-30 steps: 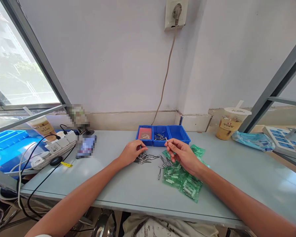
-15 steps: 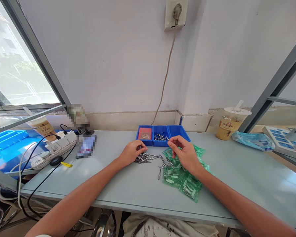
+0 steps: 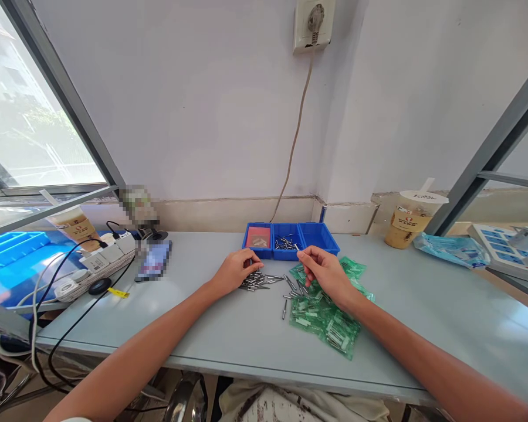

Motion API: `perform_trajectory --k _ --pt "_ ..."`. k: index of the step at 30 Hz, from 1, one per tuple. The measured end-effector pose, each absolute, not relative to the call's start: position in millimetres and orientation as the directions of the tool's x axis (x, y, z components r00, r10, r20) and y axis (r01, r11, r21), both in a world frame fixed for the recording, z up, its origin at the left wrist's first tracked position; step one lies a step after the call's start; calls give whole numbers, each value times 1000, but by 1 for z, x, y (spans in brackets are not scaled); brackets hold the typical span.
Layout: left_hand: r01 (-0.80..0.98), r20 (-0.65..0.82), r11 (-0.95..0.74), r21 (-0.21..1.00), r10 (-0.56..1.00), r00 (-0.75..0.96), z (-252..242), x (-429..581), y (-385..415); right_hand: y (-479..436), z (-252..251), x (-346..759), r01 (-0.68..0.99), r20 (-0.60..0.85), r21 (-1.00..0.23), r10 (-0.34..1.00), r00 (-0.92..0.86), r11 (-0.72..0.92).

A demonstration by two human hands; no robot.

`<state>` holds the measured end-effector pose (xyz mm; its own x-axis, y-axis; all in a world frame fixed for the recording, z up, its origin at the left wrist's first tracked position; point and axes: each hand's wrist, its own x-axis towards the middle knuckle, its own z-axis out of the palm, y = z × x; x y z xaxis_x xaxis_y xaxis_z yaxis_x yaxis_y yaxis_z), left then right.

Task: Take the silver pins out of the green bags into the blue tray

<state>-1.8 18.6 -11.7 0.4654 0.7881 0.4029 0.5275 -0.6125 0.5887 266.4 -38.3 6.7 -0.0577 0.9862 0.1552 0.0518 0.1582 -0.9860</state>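
Hands well apart: with the right hand (image 3: 325, 272), pinching a small slender piece (image 3: 297, 248) between thumb and fingertip, seen against the near wall of the blue bins (image 3: 285, 255); with the left hand (image 3: 234, 273), bunching fingertips at the edge of a pile of metal pins (image 3: 256, 283), impossible to tell whether gripping one. Between pile and green bags (image 3: 334, 333), a scatter of loose pins (image 3: 290, 284), some right beside the bags. Could easily lose the slender piece, given so slight a fingertip hold and a probably slick surface, then have trouble finding it among so many small parts. Might also drag pins under the green bags by lowering the right hand, or spread the pile by pressing with the left. Farther out on the grey table (image 3: 229, 334), a blurred phone (image 3: 154, 261) leftward, a drink cup (image 3: 408, 221) rightward.
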Motion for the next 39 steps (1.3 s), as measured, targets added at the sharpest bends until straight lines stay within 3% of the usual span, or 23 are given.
perform_trajectory --k 6,8,10,12,14,17,20,26,39 --pt "513 395 -621 593 779 487 -11 -1 18 -31 7 267 -63 78 -995 997 -7 77" --pt "513 397 -625 588 776 491 -10 0 18 -30 7 267 -12 102 -995 995 -6 102" --pt "514 397 -627 586 775 492 -10 0 17 -31 4 268 159 182 -971 983 -12 181" --pt "518 396 -624 585 777 489 -9 0 17 -32 0 269 398 302 -864 950 -82 310" --pt "523 395 -620 584 781 485 -9 0 16 -34 -4 270 577 382 -681 890 -247 452" --pt "528 396 -618 583 783 480 -8 0 15 -37 -7 270 667 345 -451 805 -482 593" --pt "531 393 -614 583 786 477 -8 1 15 -39 -6 270 686 296 -351 771 -564 637" --pt "509 405 -629 588 773 488 -8 1 16 -41 -2 268 639 285 -325 716 -637 697" --pt "513 410 -629 584 774 483 -9 0 16 -39 -5 270 692 345 -268 737 -581 670"
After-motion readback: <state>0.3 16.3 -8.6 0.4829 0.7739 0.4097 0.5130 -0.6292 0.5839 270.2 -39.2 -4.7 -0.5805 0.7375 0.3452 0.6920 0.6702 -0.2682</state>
